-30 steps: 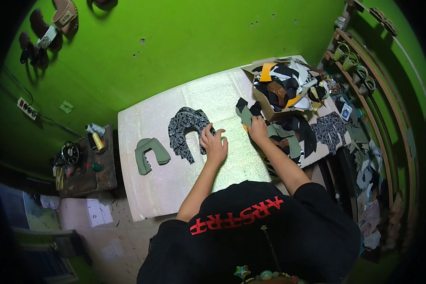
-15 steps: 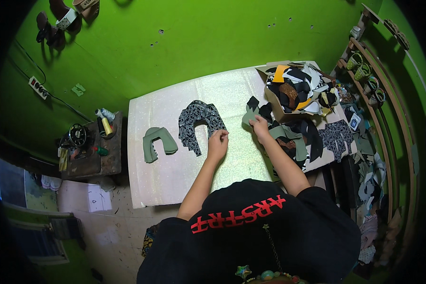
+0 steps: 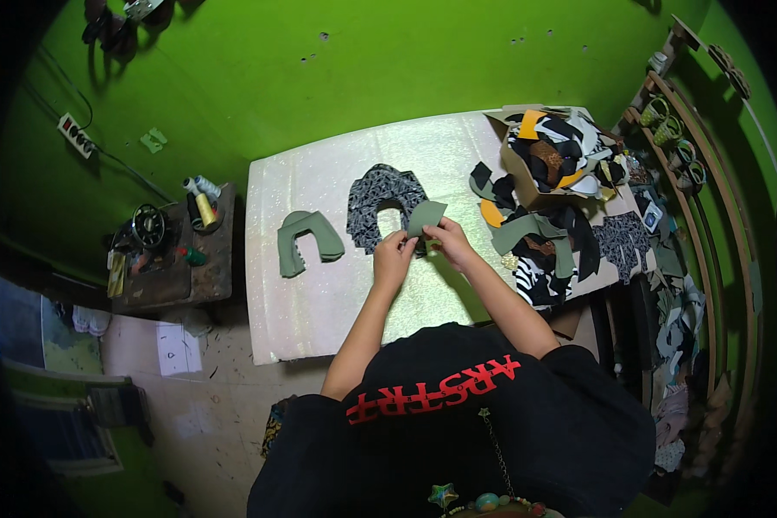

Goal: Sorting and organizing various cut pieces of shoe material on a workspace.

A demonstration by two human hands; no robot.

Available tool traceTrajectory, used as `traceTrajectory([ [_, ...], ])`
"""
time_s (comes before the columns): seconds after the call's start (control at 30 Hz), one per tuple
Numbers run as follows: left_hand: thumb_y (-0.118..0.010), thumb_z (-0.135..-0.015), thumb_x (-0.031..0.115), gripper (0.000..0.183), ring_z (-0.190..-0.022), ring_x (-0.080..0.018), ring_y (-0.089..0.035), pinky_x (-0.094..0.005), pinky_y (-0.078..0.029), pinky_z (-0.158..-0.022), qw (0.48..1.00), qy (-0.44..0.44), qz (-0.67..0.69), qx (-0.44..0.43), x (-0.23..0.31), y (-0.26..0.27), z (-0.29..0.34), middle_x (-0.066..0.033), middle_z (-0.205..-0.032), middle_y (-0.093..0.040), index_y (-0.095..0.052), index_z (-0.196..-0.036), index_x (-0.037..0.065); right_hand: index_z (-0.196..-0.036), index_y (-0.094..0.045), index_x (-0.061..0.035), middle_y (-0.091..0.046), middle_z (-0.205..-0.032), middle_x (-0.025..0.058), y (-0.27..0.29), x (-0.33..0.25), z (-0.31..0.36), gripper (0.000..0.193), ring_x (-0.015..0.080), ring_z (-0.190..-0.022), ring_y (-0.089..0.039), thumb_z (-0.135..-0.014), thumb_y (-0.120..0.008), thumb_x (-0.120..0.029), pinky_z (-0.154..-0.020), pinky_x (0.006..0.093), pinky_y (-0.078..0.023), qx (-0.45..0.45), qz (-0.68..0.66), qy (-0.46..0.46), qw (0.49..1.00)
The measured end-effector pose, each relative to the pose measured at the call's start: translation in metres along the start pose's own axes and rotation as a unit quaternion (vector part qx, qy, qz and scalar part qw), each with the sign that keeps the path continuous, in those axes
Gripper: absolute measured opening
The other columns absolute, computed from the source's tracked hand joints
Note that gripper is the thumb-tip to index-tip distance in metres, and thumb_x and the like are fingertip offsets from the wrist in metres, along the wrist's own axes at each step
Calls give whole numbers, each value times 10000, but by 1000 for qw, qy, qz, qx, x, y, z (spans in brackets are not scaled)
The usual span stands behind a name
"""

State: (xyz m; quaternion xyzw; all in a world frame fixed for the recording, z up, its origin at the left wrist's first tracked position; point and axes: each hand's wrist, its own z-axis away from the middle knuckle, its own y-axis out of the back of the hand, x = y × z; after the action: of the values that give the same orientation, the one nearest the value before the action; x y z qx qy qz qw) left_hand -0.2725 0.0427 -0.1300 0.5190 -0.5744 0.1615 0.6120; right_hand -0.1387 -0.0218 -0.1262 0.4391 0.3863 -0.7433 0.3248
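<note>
Green piece (image 3: 426,216), with a curved edge, is positioned over the right leg of the patterned arch stack (image 3: 373,194); contact between the two cannot be determined. Its long axis slants from near left to far right, and its free part extends beyond both grips, away from the person. Left hand (image 3: 394,257): grip pinching the near-left end, by the near end of the arch opening; this hand is nearer the patterned arch stack. Right hand (image 3: 448,241): grip pinching the near edge, right of that stack. A green arch stack (image 3: 319,233) lies left of the patterned one. The table (image 3: 276,319), covered in pale shiny sheeting, supports both. Loose scraps (image 3: 527,229) and a filled cardboard box (image 3: 518,175) occupy the area to its right. Green wall (image 3: 406,69): beyond it. Wooden side table (image 3: 181,276): far left.
</note>
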Motion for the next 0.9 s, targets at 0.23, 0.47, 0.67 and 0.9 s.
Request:
traceTrajectory([
  [0.23,-642,-743,109,135,-581,-213,-573,-303,-442,-555,992,-5,-105,65,-25,72,10,-114,-721,-614,-648,-823,1,-875,-543,-67,-567,-745,-15,-43,11,-19,145,42,-623,-499,-765,-637,-64,-507,171,-361,-10,-1,90,996],
  [0.47,-610,-784,152,184,-592,-226,-562,-306,-429,-554,992,80,-14,99,-84,139,19,-138,-754,-604,-644,-878,-2,-848,-576,-10,-587,-702,18,-106,43,-47,146,52,-541,-516,-744,-669,-53,-490,181,-418,-57,90,151,983],
  [0.67,-628,-771,175,217,-669,-214,-597,-288,-458,-622,984,98,-70,128,-111,183,15,-133,-808,-623,-643,-879,-13,-854,-572,23,-598,-693,42,-150,66,-74,153,69,-516,-542,-748,-659,-44,-461,195,-438,-84,108,105,985],
  [0.9,-682,-724,174,205,-671,-167,-601,-280,-462,-631,969,159,-52,179,-145,218,-13,-94,-764,-649,-660,-844,10,-850,-590,59,-599,-690,70,-194,63,-110,167,115,-541,-600,-754,-642,-68,-496,223,-488,-60,237,124,962],
])
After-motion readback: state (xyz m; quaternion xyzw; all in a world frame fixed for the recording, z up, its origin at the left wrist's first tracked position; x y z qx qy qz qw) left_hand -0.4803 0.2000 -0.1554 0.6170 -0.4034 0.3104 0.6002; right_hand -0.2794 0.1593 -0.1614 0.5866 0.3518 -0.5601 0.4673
